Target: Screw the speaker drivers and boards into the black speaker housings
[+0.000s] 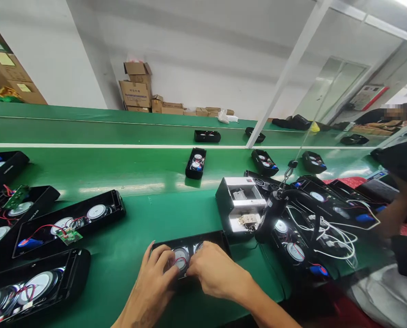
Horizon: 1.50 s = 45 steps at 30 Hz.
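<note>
In front of me on the green bench lies an open black speaker housing [217,238], its inside facing up. A round speaker magnet [180,258] with a thin red wire shows between my hands. My left hand [155,275] holds the left end of the housing, fingers curled over it and the thumb reaching inward. My right hand [215,269] is closed in a pinch over the inside of the housing, right of that magnet. Its fingertips hide whatever lies between them. A second magnet is mostly covered by the right hand.
Several open speaker housings [107,200] with wires and circuit boards lie left. A silver-and-black box with a socket [243,200], an electric screwdriver [270,216] hanging from a cord, and white cables [338,239] stand right. More housings sit on the green conveyor [148,166]. A person's arm [399,209] is at right.
</note>
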Each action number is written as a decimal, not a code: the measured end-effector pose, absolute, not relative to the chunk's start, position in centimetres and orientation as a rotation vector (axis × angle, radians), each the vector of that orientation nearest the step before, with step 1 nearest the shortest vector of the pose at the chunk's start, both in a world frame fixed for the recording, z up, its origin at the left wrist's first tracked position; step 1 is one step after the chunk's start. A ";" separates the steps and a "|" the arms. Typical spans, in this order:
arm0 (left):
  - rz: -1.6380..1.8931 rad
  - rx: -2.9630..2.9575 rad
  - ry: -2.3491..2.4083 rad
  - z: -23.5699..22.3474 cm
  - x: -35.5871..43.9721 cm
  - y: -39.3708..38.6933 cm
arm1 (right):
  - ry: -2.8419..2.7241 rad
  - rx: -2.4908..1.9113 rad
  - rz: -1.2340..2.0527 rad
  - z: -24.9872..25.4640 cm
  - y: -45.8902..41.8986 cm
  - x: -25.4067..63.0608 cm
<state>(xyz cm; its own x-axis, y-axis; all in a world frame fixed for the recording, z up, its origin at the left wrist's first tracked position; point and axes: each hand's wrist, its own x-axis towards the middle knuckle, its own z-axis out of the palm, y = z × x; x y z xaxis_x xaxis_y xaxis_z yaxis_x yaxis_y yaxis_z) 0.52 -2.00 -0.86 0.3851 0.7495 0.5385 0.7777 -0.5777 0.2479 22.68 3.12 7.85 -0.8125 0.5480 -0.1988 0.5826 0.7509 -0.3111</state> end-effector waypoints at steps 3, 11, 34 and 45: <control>-1.029 -2.620 -1.414 -0.8 0.6 -2.1 | 2.884 0.906 -0.605 8.1 2.7 22.9; -0.672 -3.012 -2.195 4.2 1.1 0.5 | 2.902 1.034 -0.534 9.1 3.7 21.6; -0.513 -3.226 -2.524 6.9 0.3 6.1 | 2.712 1.065 -0.896 11.8 8.3 20.2; -0.487 -3.248 -2.372 6.8 0.4 6.2 | 2.735 1.126 -0.830 10.4 8.1 19.3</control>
<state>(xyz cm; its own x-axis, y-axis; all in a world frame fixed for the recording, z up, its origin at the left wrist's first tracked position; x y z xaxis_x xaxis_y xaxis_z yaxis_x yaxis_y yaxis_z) 0.36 6.24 6.79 0.4231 0.8527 -0.3065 0.6627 -0.0605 0.7464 19.29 8.08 10.36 -0.7291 0.6333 -0.2597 0.6708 0.5857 -0.4550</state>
